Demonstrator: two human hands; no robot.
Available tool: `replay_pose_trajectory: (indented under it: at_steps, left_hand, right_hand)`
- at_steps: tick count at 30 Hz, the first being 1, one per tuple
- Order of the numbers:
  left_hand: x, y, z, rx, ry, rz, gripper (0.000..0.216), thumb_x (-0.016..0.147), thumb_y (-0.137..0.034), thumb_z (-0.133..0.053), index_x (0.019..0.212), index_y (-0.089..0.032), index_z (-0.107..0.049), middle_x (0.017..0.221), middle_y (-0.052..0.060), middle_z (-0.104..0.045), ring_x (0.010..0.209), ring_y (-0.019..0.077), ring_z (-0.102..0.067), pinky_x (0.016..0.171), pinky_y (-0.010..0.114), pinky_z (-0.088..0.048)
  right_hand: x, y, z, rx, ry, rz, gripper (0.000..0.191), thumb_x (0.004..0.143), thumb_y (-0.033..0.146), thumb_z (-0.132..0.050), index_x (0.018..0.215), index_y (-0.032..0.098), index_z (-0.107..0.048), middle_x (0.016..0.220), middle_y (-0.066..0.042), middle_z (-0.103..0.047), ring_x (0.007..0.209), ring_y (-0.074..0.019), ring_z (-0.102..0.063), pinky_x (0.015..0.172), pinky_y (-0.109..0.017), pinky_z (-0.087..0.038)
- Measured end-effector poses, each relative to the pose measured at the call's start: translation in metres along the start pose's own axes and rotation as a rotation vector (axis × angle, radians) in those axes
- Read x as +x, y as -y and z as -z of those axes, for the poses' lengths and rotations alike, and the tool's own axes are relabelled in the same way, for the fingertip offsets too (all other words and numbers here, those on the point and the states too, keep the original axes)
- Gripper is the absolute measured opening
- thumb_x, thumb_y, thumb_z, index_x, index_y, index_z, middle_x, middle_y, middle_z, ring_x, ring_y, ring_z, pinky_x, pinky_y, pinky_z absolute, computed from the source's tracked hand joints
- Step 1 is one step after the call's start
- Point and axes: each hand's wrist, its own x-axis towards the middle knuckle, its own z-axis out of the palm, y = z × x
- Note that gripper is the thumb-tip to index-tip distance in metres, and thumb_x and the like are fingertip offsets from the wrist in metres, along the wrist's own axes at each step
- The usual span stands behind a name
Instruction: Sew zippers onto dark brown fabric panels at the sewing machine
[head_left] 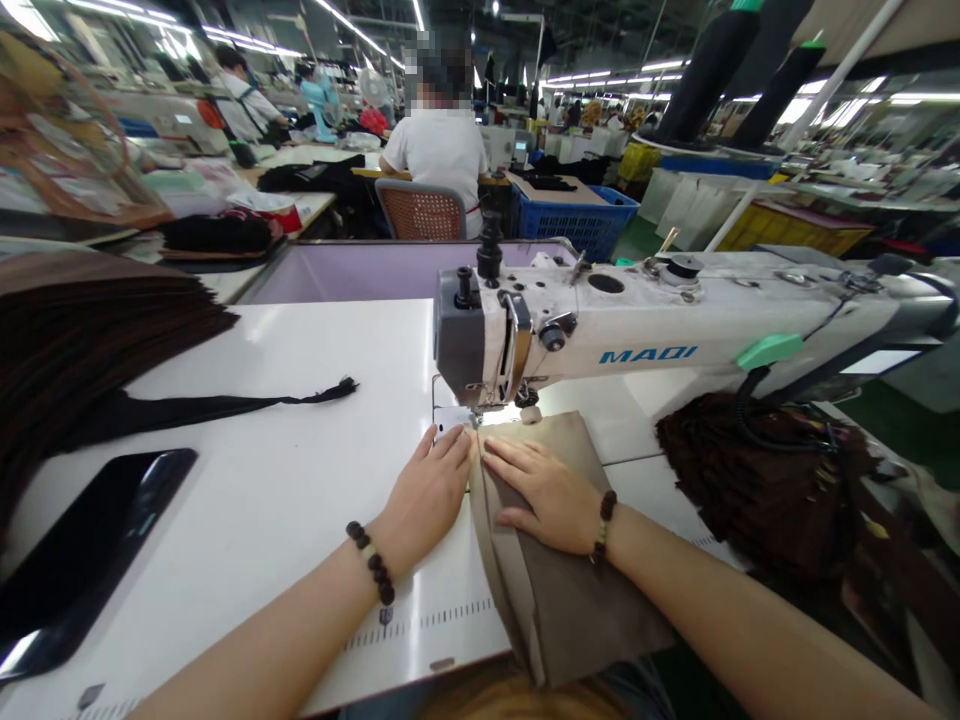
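Head view. At lower centre of the frame, the left hand (426,492) lies flat, palm down, on the white table (300,400), fingers extended and close together, their tips touching the left edge of a piece of tan cloth (555,590); it grips nothing. Just to its right, the right hand (546,497) rests palm down on the cloth itself, fingers stretched out flat toward the needle area, pressing rather than grasping. Both wrists carry dark bead bracelets. The cloth runs from under the head of the white sewing machine (675,340) at centre frame down to the near table edge at lower centre, where it hangs over. The machine arm extends to the right edge of the frame. At lower left lies a black phone (82,550), well apart from the hands. A thin black strip (225,405) stretches across the table at centre left, next to a stack of dark brown fabric (90,340) at the left edge. A second dark brown pile (750,480) sits at right, below the machine arm. At upper centre a person in a white shirt (439,150) sits facing away, beside a blue crate (577,220).
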Motion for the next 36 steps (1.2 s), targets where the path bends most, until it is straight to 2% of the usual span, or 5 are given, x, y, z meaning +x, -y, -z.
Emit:
replay_pose_trajectory:
  at_steps: [11, 17, 25, 31, 36]
  left_hand:
    - [-0.014, -0.011, 0.014, -0.155, -0.090, -0.125, 0.032, 0.083, -0.003, -0.037, 0.109, -0.006, -0.055, 0.117, 0.015, -0.056, 0.109, 0.0246, -0.051, 0.096, 0.044, -0.041]
    - [-0.065, -0.051, 0.039, -0.397, -0.028, -0.377, 0.033, 0.091, -0.012, -0.031, 0.119, -0.012, -0.049, 0.120, 0.009, -0.056, 0.111, 0.0172, -0.050, 0.096, 0.029, -0.043]
    - [-0.083, -0.056, 0.026, -0.402, 0.076, -0.419, 0.040, 0.087, -0.004, -0.034, 0.125, -0.011, -0.045, 0.129, 0.010, -0.050, 0.123, 0.0178, -0.040, 0.101, 0.029, -0.035]
    - [-0.076, -0.050, 0.035, -0.668, -0.055, -0.159, 0.033, 0.087, -0.009, -0.034, 0.107, -0.018, -0.058, 0.107, 0.006, -0.063, 0.098, 0.0119, -0.059, 0.087, 0.019, -0.048]
    - [-0.069, -0.040, 0.008, -0.473, -0.142, -0.147, 0.040, 0.084, -0.006, -0.035, 0.116, -0.019, -0.054, 0.119, 0.006, -0.058, 0.109, 0.0153, -0.054, 0.093, 0.026, -0.046]
  right_hand:
    - [0.016, -0.023, -0.014, -0.077, -0.177, 0.078, 0.054, 0.086, 0.041, -0.045, 0.133, 0.016, -0.037, 0.143, -0.009, -0.024, 0.128, -0.0225, -0.028, 0.105, -0.039, -0.027]
    - [0.015, -0.020, -0.009, -0.116, -0.062, 0.103, 0.048, 0.091, 0.041, -0.033, 0.135, 0.022, -0.033, 0.143, -0.001, -0.025, 0.130, -0.0201, -0.023, 0.106, -0.041, -0.023]
    - [0.014, -0.017, -0.004, -0.119, 0.023, 0.120, 0.048, 0.092, 0.038, -0.033, 0.136, 0.021, -0.029, 0.143, -0.001, -0.023, 0.133, -0.0190, -0.017, 0.106, -0.047, -0.017]
    - [-0.039, 0.018, -0.003, 0.017, 0.120, 0.226, 0.053, 0.091, 0.041, -0.036, 0.137, 0.019, -0.026, 0.142, -0.005, -0.025, 0.133, -0.0162, -0.018, 0.109, -0.049, -0.005]
    - [-0.092, 0.052, -0.024, 0.180, 0.129, 0.208, 0.052, 0.091, 0.041, -0.035, 0.137, 0.017, -0.027, 0.140, -0.006, -0.030, 0.133, -0.0142, -0.017, 0.110, -0.045, -0.001]
